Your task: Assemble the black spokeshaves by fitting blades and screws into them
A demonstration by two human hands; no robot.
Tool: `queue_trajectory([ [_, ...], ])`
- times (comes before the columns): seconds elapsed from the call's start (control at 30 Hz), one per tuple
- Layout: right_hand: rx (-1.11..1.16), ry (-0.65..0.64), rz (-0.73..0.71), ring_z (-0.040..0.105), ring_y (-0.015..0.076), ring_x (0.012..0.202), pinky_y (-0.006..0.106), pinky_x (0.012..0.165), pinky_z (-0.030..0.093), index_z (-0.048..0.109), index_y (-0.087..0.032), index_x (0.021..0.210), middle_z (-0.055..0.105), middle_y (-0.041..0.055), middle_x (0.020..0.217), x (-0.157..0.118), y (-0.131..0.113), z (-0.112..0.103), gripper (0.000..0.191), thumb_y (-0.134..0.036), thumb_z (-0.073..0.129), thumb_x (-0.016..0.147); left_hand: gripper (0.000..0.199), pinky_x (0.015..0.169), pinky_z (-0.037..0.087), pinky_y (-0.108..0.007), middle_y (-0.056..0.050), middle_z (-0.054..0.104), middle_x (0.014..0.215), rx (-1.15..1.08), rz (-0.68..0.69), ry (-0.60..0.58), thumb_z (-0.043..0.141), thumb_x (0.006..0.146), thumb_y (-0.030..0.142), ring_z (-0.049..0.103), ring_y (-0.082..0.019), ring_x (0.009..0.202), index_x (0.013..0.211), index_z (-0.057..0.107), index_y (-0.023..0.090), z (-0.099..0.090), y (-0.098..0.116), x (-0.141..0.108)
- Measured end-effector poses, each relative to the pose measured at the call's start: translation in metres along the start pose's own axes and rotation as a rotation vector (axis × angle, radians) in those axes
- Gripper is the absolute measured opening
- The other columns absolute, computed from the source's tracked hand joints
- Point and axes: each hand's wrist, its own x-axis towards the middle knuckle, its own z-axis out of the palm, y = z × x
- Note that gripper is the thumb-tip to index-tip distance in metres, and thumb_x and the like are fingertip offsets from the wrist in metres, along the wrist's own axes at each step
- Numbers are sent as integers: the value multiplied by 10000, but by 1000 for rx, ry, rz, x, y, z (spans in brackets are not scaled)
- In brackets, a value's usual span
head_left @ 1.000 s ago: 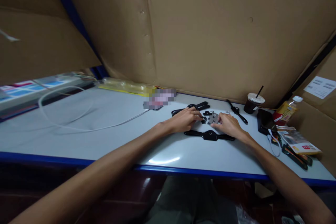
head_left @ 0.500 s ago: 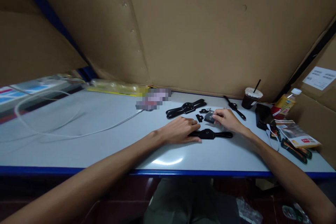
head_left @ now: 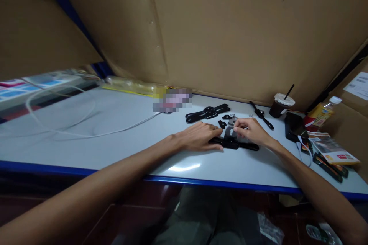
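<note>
My left hand [head_left: 199, 136] is closed around the left handle of a black spokeshave body [head_left: 232, 144] lying on the table. In my right hand [head_left: 250, 129], thumb and fingers pinch a flat grey spokeshave blade [head_left: 229, 132] with a slot in it. The blade is at the far side of the spokeshave's middle; whether it touches the body I cannot tell. Just beyond lie small black cap pieces [head_left: 222, 124] and more grey metal blades [head_left: 231, 120], partly hidden by my right hand. Further back, black spokeshave bodies [head_left: 207, 113] are stacked together, and another spokeshave [head_left: 261, 114] lies to the right.
A lidded cup with a straw [head_left: 281, 105], a black phone-like device [head_left: 293, 127], a bottle [head_left: 322, 114] and a packet [head_left: 332, 148] stand or lie at the right. A white cable [head_left: 126, 128] loops across the left. A cardboard wall [head_left: 218, 38] rises behind the table.
My right hand has brought the blade nearer to the spokeshave, and the blade's slot now shows. My left hand stays on the handle. The view has shifted slightly.
</note>
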Motion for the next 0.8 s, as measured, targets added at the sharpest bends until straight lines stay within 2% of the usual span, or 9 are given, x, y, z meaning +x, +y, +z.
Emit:
queue_trajectory([
  [0.17,-30,-68,57,592,135,581,259,594,431,625,-198,726,659,-8,623,0,5,0,132,-227,590,849,435,566,268,-315,-54,685,837,-5,0,11,533,982,612,580,-171,656,953,597,183,1,-2,0],
  [0.43,29,-117,96,597,143,592,277,605,466,608,-194,737,675,18,678,2,12,-2,150,-273,632,862,438,558,261,-334,-77,685,834,268,87,54,425,1066,521,602,-176,709,942,644,162,4,-1,3],
  [0.8,14,-182,74,564,141,598,269,604,442,609,-201,765,624,-9,663,3,16,0,125,-268,590,868,475,555,286,-332,-74,684,805,265,118,96,379,1084,505,586,-161,666,928,660,156,4,-1,3],
])
